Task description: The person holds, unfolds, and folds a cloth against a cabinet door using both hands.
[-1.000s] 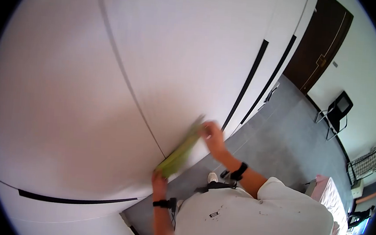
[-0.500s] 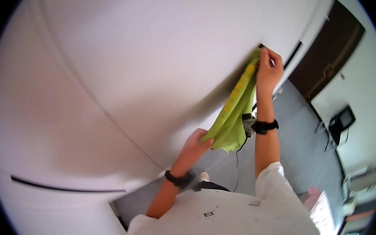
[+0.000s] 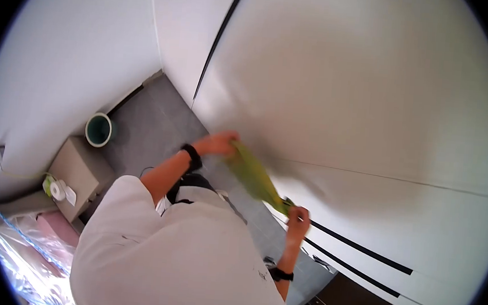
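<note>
A green cloth (image 3: 254, 177) with faint yellow marks is stretched between my two hands, in front of a white panelled surface. My left hand (image 3: 220, 143), smeared by motion, is closed on its upper left end. At the lower right end my right hand (image 3: 299, 219) pinches the cloth, fingers closed. A small dark piece (image 3: 287, 202) shows beside that right-hand grip; I cannot tell what it is. Both wrists wear black bands. The cloth is blurred, so its folds and kind are unclear.
White panels (image 3: 363, 93) with long black strips (image 3: 362, 249) stand close on the right. A dark door (image 3: 352, 301) is at lower right. To the left are a green bin (image 3: 99, 129), a small cabinet (image 3: 78, 177) with a paper roll (image 3: 57, 190), and a plastic-covered pink item (image 3: 57, 228).
The view has swung round, bringing the bin and cabinet into sight. The cloth, earlier hanging steeply from my raised right hand, now slants down from my left hand to my right.
</note>
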`<move>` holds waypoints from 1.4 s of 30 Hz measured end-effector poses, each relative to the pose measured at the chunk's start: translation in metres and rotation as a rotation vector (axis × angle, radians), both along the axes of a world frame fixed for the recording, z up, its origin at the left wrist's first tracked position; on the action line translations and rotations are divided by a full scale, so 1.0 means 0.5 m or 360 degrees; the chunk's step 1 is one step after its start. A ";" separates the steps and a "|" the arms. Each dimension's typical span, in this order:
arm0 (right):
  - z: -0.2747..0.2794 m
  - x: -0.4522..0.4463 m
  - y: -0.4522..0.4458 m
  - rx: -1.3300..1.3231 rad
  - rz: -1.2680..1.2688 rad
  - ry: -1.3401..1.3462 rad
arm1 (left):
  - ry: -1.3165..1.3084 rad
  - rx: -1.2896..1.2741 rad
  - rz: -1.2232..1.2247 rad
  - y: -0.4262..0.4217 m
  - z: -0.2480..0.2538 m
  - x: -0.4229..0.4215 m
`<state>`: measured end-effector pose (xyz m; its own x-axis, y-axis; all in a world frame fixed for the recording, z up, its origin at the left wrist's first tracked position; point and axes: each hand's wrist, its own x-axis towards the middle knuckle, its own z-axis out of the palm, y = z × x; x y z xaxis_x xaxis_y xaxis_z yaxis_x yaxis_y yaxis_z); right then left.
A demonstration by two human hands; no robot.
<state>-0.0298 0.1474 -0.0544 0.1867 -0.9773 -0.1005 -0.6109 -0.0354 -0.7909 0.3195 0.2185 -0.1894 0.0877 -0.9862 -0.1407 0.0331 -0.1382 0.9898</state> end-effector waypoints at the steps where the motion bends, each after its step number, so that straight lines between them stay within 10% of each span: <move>1: -0.022 0.034 0.011 0.0132 0.0166 0.0059 | 0.0156 0.0032 0.0186 0.019 -0.055 0.038; 12: -0.006 0.410 0.046 0.0113 0.0824 0.0121 | 0.0546 0.0246 0.1313 -0.022 -0.161 0.301; 18: 0.029 0.400 0.023 0.0303 0.1055 -0.0029 | 0.0595 0.0005 0.0699 -0.113 -0.403 0.354; 22: -0.070 0.319 0.004 -0.0279 0.0964 -0.0119 | 0.0704 0.0377 0.0646 -0.097 -0.273 0.292; 26: -0.066 0.234 -0.019 0.0121 0.0367 -0.0276 | 0.0288 0.0309 0.0349 -0.070 -0.252 0.260; 28: -0.094 0.142 -0.025 -0.0241 0.0109 -0.0174 | -0.0679 -0.0115 -0.0016 -0.059 -0.270 0.213; 30: -0.105 0.023 -0.029 -0.0602 -0.0086 -0.0080 | 0.0324 0.0596 -0.0036 -0.066 -0.160 0.094; 36: 0.090 -0.175 -0.041 -0.0623 -0.0961 -0.0834 | -0.0298 0.0023 -0.1271 -0.169 0.036 -0.205; 42: 0.306 -0.310 -0.120 -0.1396 -0.1104 -0.1393 | -0.0695 -0.0357 -0.1012 -0.260 0.282 -0.422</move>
<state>-0.1850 0.0873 0.0987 -0.6643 -0.5791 0.4726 -0.0390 -0.6046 -0.7956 0.1085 0.0886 -0.0485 -0.4991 -0.8664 -0.0157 -0.3816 0.2034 0.9017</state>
